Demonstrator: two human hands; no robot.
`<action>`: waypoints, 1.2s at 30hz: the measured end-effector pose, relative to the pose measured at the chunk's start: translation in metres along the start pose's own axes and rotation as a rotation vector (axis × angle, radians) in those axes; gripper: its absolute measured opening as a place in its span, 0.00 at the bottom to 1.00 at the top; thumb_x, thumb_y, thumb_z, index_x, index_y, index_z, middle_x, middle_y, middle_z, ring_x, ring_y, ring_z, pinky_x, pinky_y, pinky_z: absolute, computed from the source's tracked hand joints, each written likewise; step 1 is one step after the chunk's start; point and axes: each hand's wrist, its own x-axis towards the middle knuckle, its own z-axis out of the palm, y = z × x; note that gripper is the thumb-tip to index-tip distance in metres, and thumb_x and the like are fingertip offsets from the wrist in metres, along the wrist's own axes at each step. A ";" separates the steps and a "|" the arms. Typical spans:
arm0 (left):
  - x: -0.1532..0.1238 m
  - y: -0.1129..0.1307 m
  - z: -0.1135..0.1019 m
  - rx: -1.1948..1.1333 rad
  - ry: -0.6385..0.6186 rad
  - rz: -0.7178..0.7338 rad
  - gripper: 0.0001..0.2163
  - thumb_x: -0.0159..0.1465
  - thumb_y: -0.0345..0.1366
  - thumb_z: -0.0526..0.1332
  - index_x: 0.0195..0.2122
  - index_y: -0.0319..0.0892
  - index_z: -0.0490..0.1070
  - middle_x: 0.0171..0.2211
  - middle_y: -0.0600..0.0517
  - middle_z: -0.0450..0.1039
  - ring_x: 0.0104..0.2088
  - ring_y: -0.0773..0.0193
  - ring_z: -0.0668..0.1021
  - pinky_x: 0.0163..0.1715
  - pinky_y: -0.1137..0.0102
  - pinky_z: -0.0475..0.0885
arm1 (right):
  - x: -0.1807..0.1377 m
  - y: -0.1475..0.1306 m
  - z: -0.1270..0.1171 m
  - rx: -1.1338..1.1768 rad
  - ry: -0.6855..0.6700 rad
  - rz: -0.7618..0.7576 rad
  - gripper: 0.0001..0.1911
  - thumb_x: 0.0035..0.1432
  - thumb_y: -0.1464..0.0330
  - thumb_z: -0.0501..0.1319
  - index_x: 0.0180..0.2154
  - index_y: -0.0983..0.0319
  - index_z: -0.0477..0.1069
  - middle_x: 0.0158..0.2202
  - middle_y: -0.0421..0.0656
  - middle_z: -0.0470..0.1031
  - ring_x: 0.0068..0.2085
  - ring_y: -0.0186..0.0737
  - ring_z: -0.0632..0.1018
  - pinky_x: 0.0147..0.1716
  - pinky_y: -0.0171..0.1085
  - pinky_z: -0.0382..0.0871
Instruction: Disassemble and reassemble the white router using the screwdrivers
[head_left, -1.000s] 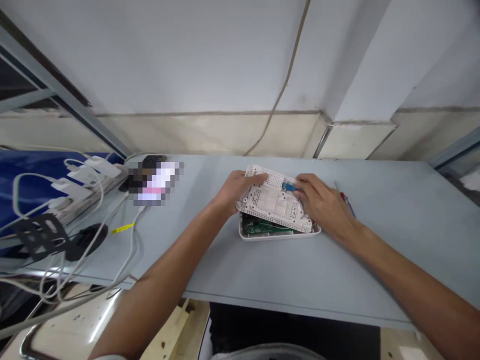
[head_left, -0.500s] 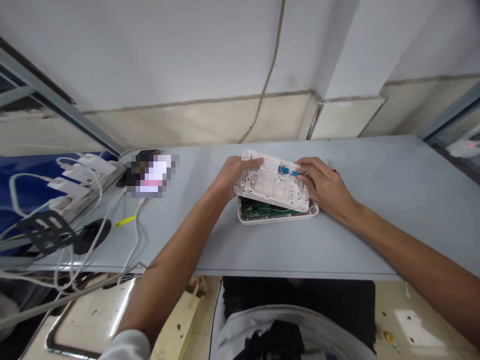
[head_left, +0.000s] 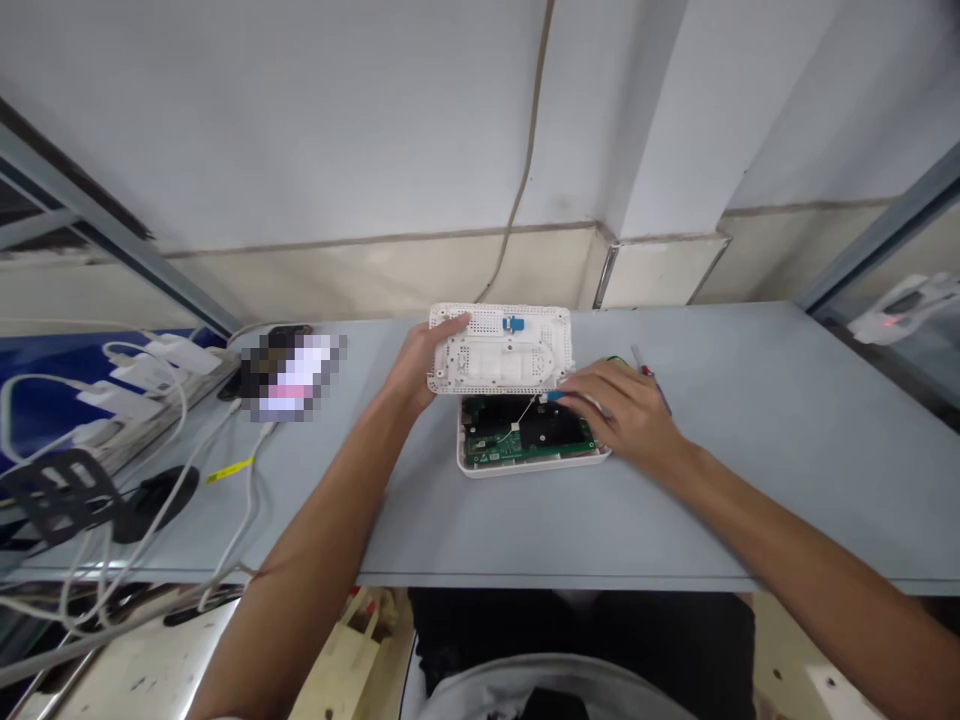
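Observation:
My left hand (head_left: 421,365) grips the left end of a white perforated plastic cover (head_left: 480,365), thumb on its face. The cover is raised and tilted up, with a blue fibre adapter (head_left: 514,324) set in it. Below lies a white casing (head_left: 480,470) holding a green circuit board (head_left: 495,445) with black patches and a thin white wire. My right hand (head_left: 619,400) is closed, fingertips pinching a small blue fibre connector (head_left: 555,395) above the casing's right side.
A screwdriver (head_left: 645,370) lies just beyond my right hand. On the left are a phone with a blurred screen (head_left: 300,375), a black stand (head_left: 157,500), white cables and a power strip with chargers (head_left: 169,365). A wall runs behind the table (head_left: 750,430).
The cover has lifted off the casing and moved left, uncovering the circuit board. My right hand has drawn the blue connector away from the adapter and down. The view has shifted slightly.

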 end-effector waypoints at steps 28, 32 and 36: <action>-0.010 -0.005 0.022 -0.169 0.134 0.226 0.21 0.50 0.38 0.77 0.44 0.39 0.76 0.45 0.43 0.84 0.46 0.48 0.85 0.44 0.60 0.82 | 0.030 -0.012 -0.009 0.496 0.068 0.589 0.07 0.71 0.63 0.61 0.41 0.55 0.78 0.34 0.43 0.81 0.30 0.42 0.82 0.28 0.43 0.79; -0.023 -0.029 0.043 -0.164 0.043 0.308 0.24 0.52 0.34 0.77 0.48 0.45 0.69 0.48 0.49 0.80 0.48 0.54 0.82 0.46 0.63 0.79 | 0.063 -0.003 0.002 0.550 -0.024 0.752 0.12 0.66 0.57 0.66 0.45 0.57 0.74 0.28 0.39 0.80 0.24 0.41 0.81 0.17 0.37 0.73; -0.029 -0.034 0.047 -0.084 -0.050 0.344 0.23 0.58 0.44 0.76 0.46 0.48 0.64 0.47 0.50 0.78 0.47 0.57 0.81 0.44 0.63 0.78 | 0.088 0.011 0.015 0.479 -0.039 0.808 0.08 0.65 0.62 0.65 0.36 0.60 0.73 0.24 0.39 0.78 0.21 0.37 0.78 0.19 0.36 0.74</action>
